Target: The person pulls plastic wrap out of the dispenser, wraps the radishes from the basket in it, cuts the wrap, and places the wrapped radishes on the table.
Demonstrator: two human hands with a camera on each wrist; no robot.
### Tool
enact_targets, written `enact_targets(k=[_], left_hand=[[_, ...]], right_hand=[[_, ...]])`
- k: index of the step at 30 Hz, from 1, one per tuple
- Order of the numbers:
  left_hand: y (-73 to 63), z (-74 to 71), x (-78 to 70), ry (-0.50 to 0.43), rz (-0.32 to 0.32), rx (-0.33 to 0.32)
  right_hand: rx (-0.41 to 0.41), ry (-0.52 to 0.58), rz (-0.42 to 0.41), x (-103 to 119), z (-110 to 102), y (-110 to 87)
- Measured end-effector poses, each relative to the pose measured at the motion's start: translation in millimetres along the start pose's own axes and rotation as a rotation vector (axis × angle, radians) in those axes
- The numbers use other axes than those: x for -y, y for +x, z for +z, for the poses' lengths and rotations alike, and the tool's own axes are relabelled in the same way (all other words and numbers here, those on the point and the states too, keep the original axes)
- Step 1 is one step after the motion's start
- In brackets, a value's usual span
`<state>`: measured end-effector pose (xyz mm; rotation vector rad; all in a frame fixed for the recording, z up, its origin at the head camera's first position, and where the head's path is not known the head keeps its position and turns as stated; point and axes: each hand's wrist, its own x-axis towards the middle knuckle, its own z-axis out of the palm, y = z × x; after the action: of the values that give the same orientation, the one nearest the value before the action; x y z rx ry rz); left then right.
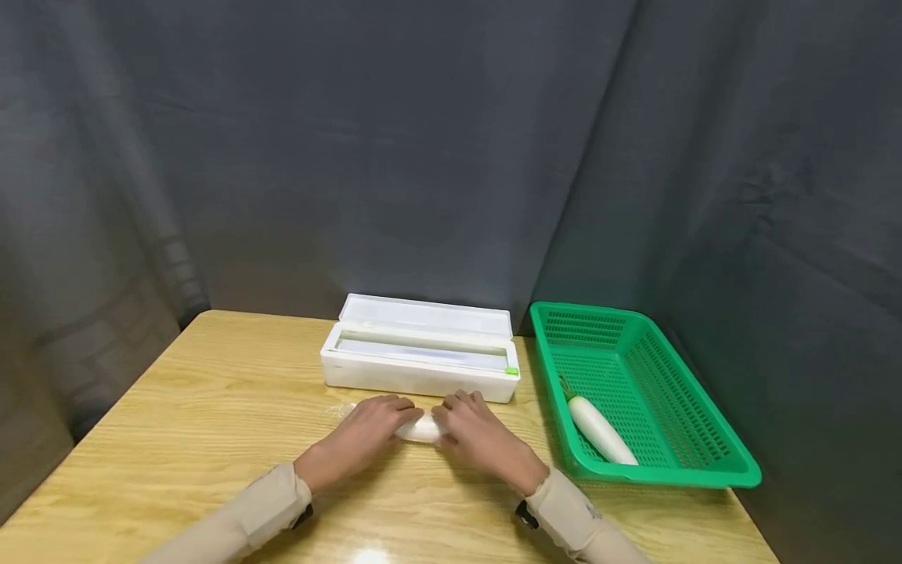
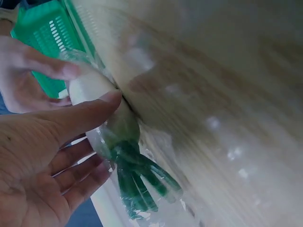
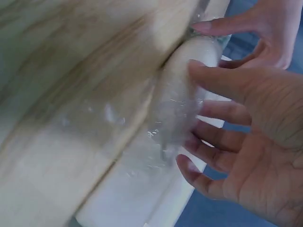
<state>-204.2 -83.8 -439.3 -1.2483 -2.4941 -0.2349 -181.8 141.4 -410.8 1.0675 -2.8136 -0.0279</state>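
Note:
A white radish point(image 1: 420, 428) wrapped in clear cling film lies at the table's middle, in front of a white film dispenser box point(image 1: 416, 382). My left hand point(image 1: 362, 439) grips its leafy end, thumb on top and fingers curled around the far side. Green stems point(image 2: 137, 175) show through the film beyond that hand in the left wrist view. At the other end, my right hand point(image 1: 482, 439) holds the radish between thumb and fingers. Loose, crinkled film point(image 3: 165, 127) covers the tapering end there. In the head view the hands hide both ends of the radish.
The dispenser's lid point(image 1: 426, 316) stands open behind it, and a small green slider point(image 1: 511, 370) sits at its right front. To the right is a green basket point(image 1: 705, 476) with another radish point(image 1: 599, 431) inside. A dark curtain point(image 1: 366, 157) hangs behind the wooden table point(image 1: 211, 407).

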Motion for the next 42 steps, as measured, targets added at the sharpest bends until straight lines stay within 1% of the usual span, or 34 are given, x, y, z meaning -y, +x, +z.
enact_targets(k=[3, 6, 8, 11, 14, 15, 17, 19, 21, 24, 26, 27, 28, 30, 34, 36, 39, 40, 42], left_hand=[[4.9, 1.6, 2.6, -0.016, -0.012, 0.025], [8.8, 0.5, 4.0, -0.053, -0.036, 0.056], [10.7, -0.2, 3.8, -0.058, -0.044, 0.070], [13.8, 0.4, 1.5, -0.012, -0.020, 0.055], [14.8, 2.2, -0.7, 0.059, 0.023, 0.017], [14.5, 2.8, -1.1, 0.069, 0.034, 0.001], [12.4, 3.7, -0.9, 0.056, 0.031, -0.017], [11.0, 3.7, 0.3, 0.001, 0.009, -0.029], [11.7, 1.8, 2.0, -0.086, -0.006, -0.036], [14.9, -4.9, 3.5, -0.214, -0.031, 0.013], [17.2, -9.5, 3.7, -0.263, -0.045, 0.060], [18.1, -11.4, 3.5, -0.267, -0.057, 0.081], [18.9, -12.6, 3.3, -0.251, -0.058, 0.091], [19.7, -13.0, 2.9, -0.196, -0.041, 0.081], [19.2, -10.9, 2.8, -0.114, -0.007, 0.036], [18.5, -9.9, 3.0, -0.113, -0.003, 0.029], [18.7, -8.1, 3.3, -0.103, 0.002, 0.022], [19.1, -7.6, 3.3, -0.099, 0.003, 0.020], [20.1, -6.9, 3.0, -0.097, 0.000, 0.020]], right_hand=[[-0.091, -0.055, 0.011, 1, 0, -5.6], [-0.132, -0.065, 0.002, -1, 3, -7.7], [-0.149, -0.083, -0.013, -2, 7, -7.5], [-0.181, -0.132, -0.039, -5, 13, -5.0], [-0.192, -0.166, -0.065, -8, 18, -0.9], [-0.189, -0.158, -0.071, -10, 20, 0.7], [-0.174, -0.113, -0.084, -13, 21, 4.1], [-0.131, -0.010, -0.083, -17, 18, 7.2], [-0.065, 0.125, -0.076, -23, 13, 9.5], [0.042, 0.293, -0.054, -30, 6, 11.3], [0.081, 0.353, -0.043, -33, 4, 11.1], [0.084, 0.368, -0.033, -33, 3, 10.5], [0.078, 0.374, -0.022, -33, 4, 10.0], [0.047, 0.365, 0.002, -31, 5, 8.1], [-0.032, 0.277, 0.062, -21, 5, -0.9], [-0.077, 0.242, 0.086, -17, 4, -5.7], [-0.148, 0.236, 0.106, -13, 5, -11.2], [-0.165, 0.225, 0.100, -13, 5, -12.5], [-0.171, 0.184, 0.079, -13, 7, -15.0]])
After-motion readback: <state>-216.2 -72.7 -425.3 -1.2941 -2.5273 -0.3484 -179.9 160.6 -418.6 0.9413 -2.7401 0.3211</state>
